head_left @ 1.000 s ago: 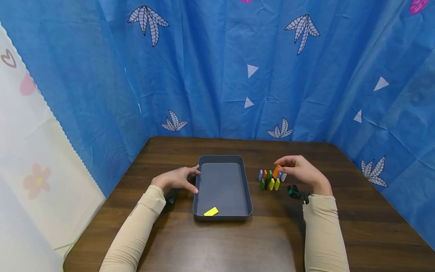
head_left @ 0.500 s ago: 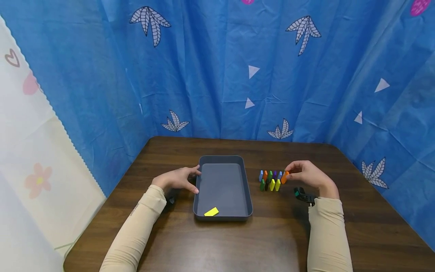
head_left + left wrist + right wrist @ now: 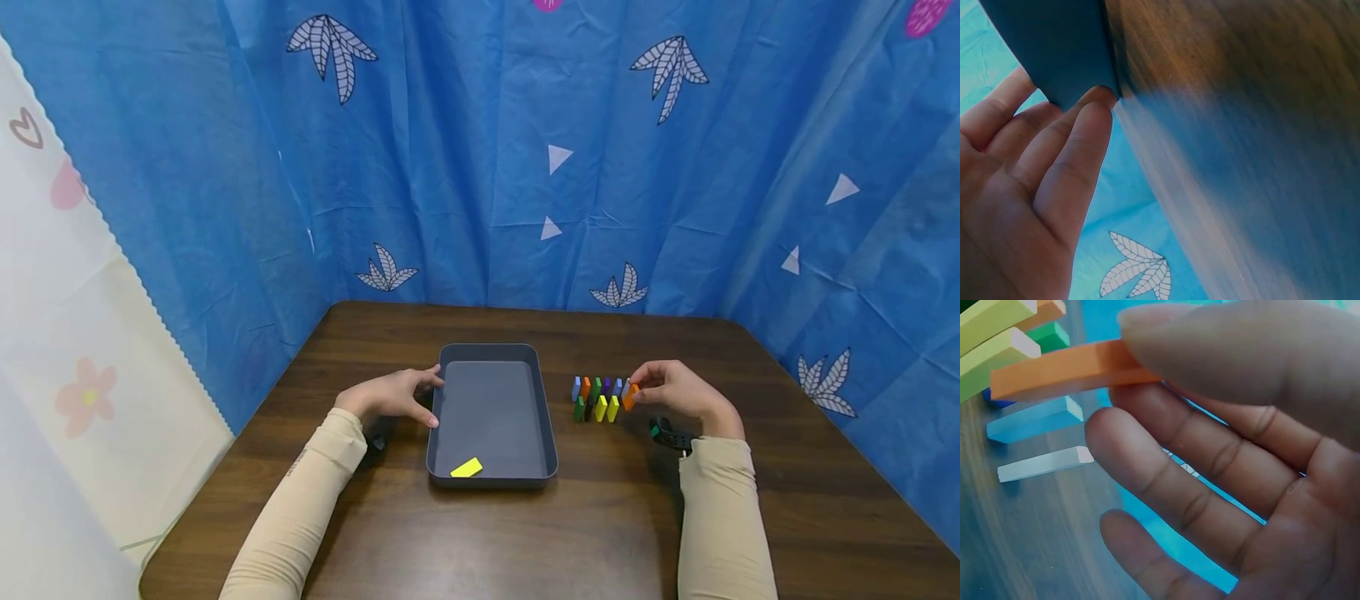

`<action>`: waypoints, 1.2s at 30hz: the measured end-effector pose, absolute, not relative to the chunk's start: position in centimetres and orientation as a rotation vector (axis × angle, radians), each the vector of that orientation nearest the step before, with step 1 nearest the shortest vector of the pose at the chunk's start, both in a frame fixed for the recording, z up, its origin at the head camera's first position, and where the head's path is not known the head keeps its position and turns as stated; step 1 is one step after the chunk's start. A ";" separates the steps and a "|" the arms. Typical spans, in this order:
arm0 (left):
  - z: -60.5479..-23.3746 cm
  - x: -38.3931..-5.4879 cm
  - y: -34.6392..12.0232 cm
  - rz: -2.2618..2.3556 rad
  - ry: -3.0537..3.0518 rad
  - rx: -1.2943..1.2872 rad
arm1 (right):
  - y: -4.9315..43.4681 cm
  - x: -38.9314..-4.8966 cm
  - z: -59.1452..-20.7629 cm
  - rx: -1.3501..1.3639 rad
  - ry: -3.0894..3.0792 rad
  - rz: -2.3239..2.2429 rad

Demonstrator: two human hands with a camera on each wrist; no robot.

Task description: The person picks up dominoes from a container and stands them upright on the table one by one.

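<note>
My right hand (image 3: 678, 392) pinches an orange domino (image 3: 631, 397) between thumb and fingers, at the right end of two rows of standing dominoes. In the right wrist view the orange domino (image 3: 1066, 370) juts out from under the thumb, while a blue domino (image 3: 1035, 420) and a white domino (image 3: 1044, 464) stand beside it. Whether its foot touches the table cannot be told. My left hand (image 3: 390, 393) rests with extended fingers and thumb against the left side of a dark grey tray (image 3: 551, 433). Its fingertips touch the tray's outer wall (image 3: 1063, 50) in the left wrist view.
A yellow domino (image 3: 467, 467) lies flat inside the tray's near left corner. Two yellow dominoes (image 3: 602, 408) stand in the front row with a dark green domino (image 3: 579, 408) and a black one. The brown wooden table (image 3: 600, 533) ends at a blue curtain (image 3: 480, 167).
My right hand has carried the orange domino rightward and down, from above the back row to the rows' right end, then slightly nearer. The left hand and tray stay put.
</note>
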State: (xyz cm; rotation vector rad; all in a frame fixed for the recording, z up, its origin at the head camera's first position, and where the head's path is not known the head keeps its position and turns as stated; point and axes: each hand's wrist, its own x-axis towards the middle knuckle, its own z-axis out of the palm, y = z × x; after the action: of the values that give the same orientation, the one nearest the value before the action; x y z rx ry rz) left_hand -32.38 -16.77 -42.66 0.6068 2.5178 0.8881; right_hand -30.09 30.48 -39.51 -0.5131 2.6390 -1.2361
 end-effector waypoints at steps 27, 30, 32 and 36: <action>-42.7 -32.6 -17.0 0.883 2.507 0.642 | 30.0 -31.0 -41.5 -0.376 2.677 -1.169; -42.6 -32.6 -17.0 0.877 2.519 0.655 | 29.9 -31.1 -41.6 -0.386 2.684 -1.170; -42.5 -32.7 -16.9 0.864 2.525 0.661 | 29.9 -31.1 -41.6 -0.383 2.684 -1.173; -42.5 -32.7 -16.9 0.851 2.523 0.668 | 30.0 -31.2 -41.8 -0.366 2.676 -1.170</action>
State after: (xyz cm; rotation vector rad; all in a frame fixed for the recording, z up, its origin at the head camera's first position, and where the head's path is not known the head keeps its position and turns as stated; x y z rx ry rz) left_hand -32.67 -16.90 -42.45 0.6682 2.5235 0.8509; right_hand -31.16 29.98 -41.79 -0.3662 2.6764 -1.1702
